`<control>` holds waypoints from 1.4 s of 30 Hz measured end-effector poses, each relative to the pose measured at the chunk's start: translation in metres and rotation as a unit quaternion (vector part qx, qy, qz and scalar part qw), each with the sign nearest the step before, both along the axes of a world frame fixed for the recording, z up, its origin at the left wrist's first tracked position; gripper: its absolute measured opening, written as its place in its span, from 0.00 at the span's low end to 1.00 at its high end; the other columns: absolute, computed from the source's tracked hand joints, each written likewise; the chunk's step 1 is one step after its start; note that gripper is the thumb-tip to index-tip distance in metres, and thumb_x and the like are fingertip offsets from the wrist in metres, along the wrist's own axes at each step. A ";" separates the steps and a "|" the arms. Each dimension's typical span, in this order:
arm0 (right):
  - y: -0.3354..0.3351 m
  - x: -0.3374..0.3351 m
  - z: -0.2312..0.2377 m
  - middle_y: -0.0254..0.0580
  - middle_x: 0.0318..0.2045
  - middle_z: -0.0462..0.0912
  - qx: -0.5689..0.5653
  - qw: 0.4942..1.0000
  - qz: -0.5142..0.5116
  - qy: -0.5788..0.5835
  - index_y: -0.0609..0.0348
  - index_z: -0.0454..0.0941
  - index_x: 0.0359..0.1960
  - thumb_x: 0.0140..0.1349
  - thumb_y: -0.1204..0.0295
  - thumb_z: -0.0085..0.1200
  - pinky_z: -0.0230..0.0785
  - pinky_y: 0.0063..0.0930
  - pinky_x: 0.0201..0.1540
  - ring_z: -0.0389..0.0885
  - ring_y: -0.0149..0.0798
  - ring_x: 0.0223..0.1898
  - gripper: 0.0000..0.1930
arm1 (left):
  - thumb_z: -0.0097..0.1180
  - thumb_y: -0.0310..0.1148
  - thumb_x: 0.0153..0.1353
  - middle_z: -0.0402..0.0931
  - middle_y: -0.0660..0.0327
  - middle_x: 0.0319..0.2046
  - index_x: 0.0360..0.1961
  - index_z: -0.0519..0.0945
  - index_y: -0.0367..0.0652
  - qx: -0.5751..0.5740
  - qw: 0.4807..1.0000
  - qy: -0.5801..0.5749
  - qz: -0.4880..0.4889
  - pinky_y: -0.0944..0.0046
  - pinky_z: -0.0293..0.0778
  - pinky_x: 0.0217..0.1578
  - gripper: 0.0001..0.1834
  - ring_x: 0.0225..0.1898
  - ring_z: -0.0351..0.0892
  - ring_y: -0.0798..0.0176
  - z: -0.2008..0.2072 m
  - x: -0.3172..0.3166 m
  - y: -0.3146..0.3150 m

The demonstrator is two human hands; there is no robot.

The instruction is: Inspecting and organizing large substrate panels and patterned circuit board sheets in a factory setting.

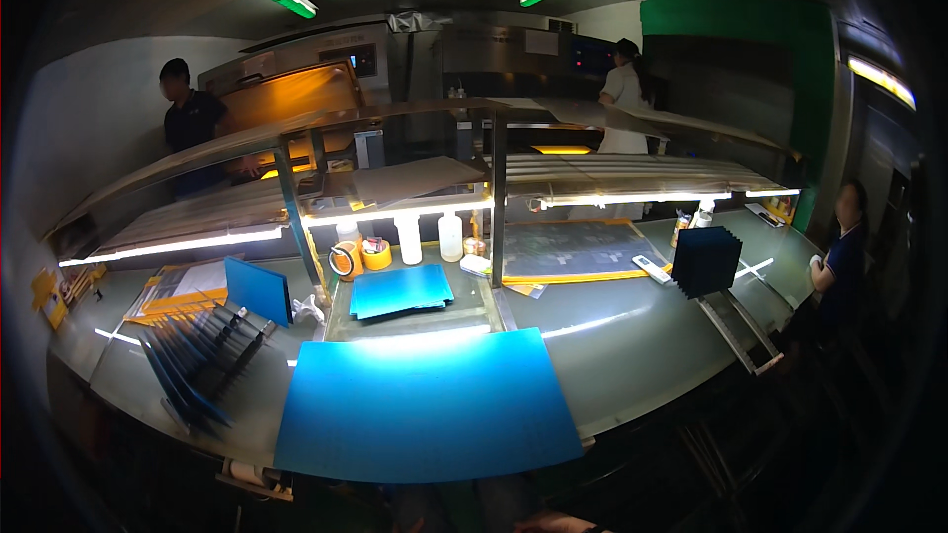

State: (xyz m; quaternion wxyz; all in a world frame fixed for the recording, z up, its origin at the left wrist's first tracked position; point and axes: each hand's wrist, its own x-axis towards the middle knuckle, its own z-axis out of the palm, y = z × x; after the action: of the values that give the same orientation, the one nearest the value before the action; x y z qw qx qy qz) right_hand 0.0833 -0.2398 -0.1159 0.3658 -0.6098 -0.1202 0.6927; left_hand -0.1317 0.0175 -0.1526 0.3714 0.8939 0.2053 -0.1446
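A large blue sheet (425,414) lies flat at the middle of the bench, its near edge at the front of the bench. Light from the lamp gleams across its far part. Below that edge, at the bottom of the view, a small part of my right hand (555,523) shows, apart from the sheet. Its fingers are too cut off and dim to read. My left hand cannot be made out. Beyond the large sheet sits a small stack of blue sheets (400,291). To the left, several panels stand in a rack (193,365), with one blue panel (259,291) upright at its far end.
At right, dark panels (706,261) stand on a metal rack (741,335). White bottles (450,237) and tape rolls (375,253) line the back, under a shelf (632,172) with strip lights. A white remote-like device (651,269) lies nearby. Three other people are around the room.
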 end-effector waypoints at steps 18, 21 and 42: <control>0.001 -0.001 0.002 0.31 0.18 0.78 -0.008 1.000 -0.010 0.007 0.58 0.81 0.33 0.64 0.61 0.51 0.60 0.19 0.17 0.67 0.24 0.14 0.13 | 0.63 0.47 0.51 0.37 0.40 0.67 0.69 0.45 0.55 -0.014 0.997 0.014 -0.074 0.54 0.52 0.64 0.50 0.69 0.40 0.41 -0.011 -0.009 0.006; -0.001 0.000 0.003 0.31 0.18 0.78 -0.014 1.000 -0.016 0.002 0.57 0.81 0.33 0.63 0.60 0.51 0.60 0.19 0.17 0.66 0.24 0.14 0.13 | 0.63 0.47 0.51 0.38 0.40 0.67 0.69 0.45 0.55 -0.017 0.995 0.016 -0.095 0.54 0.52 0.64 0.50 0.69 0.40 0.41 -0.013 -0.006 0.010; 0.000 0.001 0.002 0.34 0.17 0.79 -0.029 0.999 -0.031 0.004 0.59 0.81 0.31 0.62 0.61 0.53 0.61 0.18 0.15 0.69 0.26 0.12 0.13 | 0.63 0.47 0.52 0.41 0.41 0.67 0.69 0.45 0.54 -0.031 0.982 0.020 -0.186 0.54 0.52 0.64 0.50 0.68 0.42 0.41 -0.032 -0.004 0.029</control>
State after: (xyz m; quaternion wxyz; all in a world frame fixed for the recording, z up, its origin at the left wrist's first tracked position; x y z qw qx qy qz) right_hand 0.0843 -0.2396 -0.1135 0.3701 -0.6211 -0.0798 0.6862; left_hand -0.1358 0.0462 -0.1845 0.3616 0.9014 0.0379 -0.2353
